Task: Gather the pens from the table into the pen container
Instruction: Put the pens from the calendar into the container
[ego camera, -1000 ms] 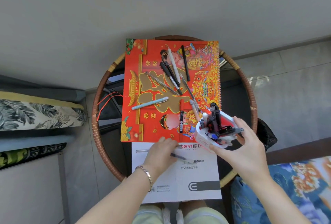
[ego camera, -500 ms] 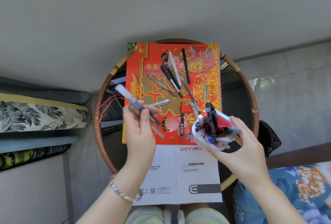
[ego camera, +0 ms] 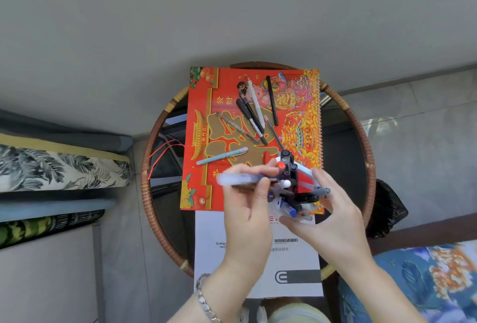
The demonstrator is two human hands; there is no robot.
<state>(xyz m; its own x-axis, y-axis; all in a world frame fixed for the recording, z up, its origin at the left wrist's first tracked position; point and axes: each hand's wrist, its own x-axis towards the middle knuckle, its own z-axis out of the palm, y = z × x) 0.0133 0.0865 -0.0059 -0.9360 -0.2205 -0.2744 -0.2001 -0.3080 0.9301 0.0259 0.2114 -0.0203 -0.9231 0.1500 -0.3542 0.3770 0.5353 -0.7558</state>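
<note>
Pens, partly gathered.
Left hand [ego camera: 247,209] grips pale pen [ego camera: 240,179]; right hand [ego camera: 333,219] holds crowded pen container [ego camera: 304,183]; about seven loose pens [ego camera: 254,113] remain.

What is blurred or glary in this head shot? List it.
Head view: the pens in the left hand are smeared by motion; the pens on the red calendar stay sharp; the pen container in the right hand is slightly soft; the glass tabletop carries reflections; wide-angle bending curves the edges.
</note>
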